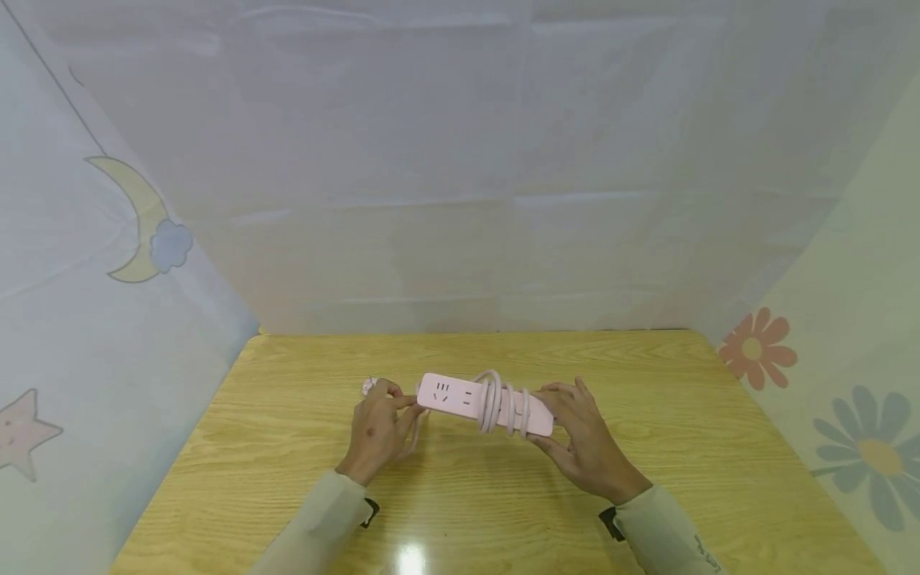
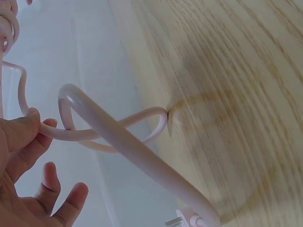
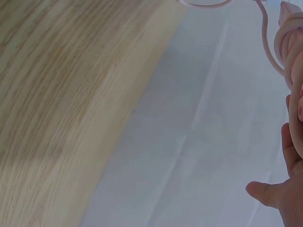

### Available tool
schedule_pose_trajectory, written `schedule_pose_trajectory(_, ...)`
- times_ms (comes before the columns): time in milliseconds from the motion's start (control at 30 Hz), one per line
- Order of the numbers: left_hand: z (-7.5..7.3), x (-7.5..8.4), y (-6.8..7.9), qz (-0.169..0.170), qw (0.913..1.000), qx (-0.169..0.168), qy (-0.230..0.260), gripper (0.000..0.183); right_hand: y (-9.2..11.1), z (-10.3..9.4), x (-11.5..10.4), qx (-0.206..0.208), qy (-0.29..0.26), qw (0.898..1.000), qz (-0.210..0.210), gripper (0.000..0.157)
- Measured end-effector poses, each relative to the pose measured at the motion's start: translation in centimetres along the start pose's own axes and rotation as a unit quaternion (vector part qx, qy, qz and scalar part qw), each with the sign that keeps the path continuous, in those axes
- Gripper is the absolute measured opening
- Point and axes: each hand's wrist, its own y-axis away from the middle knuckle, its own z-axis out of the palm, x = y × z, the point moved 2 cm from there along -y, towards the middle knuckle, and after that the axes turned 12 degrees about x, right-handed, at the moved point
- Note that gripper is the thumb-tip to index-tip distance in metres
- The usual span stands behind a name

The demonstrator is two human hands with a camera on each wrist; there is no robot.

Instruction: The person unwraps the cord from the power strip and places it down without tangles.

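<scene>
A pink power strip (image 1: 447,397) is held above the table, tilted a little down to the right, with several turns of its pink cord (image 1: 491,406) wound about its middle and right part. My right hand (image 1: 588,443) grips the strip's right end between thumb and fingers. At the other end my left hand (image 1: 375,431) pinches the cord between thumb and forefinger, the other fingers loosely bent in the left wrist view. From that pinch a loose loop of cord (image 2: 137,153) hangs down to the tabletop. The plug (image 2: 193,219) lies at the cord's end, its metal prongs partly cut off by the frame.
The wood-grain table (image 1: 460,503) reaches to a pale, creased sheet (image 1: 460,263) hung behind it. Side sheets carry a printed moon (image 1: 132,192) at the left and printed flowers (image 1: 880,457) at the right. A dark band (image 1: 370,513) shows at each wrist.
</scene>
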Motion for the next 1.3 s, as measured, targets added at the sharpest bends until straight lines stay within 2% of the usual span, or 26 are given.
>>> schedule_pose_trajectory(467, -0.7, -0.2, -0.4, -0.021, 0.9997, 0.008, 0.002, 0.014, -0.2, 0.1, -0.3, 0.012, -0.009, 1.000, -0.018, 0.041)
schedule_pose_trajectory(767, -1.0, -0.4, -0.7, -0.042, 0.9987, 0.024, 0.016, 0.019, 0.0, 0.2, -0.1, 0.009, -0.004, 1.000, -0.016, 0.041)
schedule_pose_trajectory(1133, -1.2, -0.8, -0.8, -0.049, 0.9980, 0.032, 0.022, 0.022, 0.0, 0.3, -0.2, 0.001, -0.003, 1.000, -0.011, 0.043)
schedule_pose_trajectory(1300, -1.5, -0.9, -1.1, -0.073, 0.9966, 0.029, 0.027, 0.024, -0.1, 0.4, -0.2, -0.003, -0.003, 1.000, -0.011, 0.047)
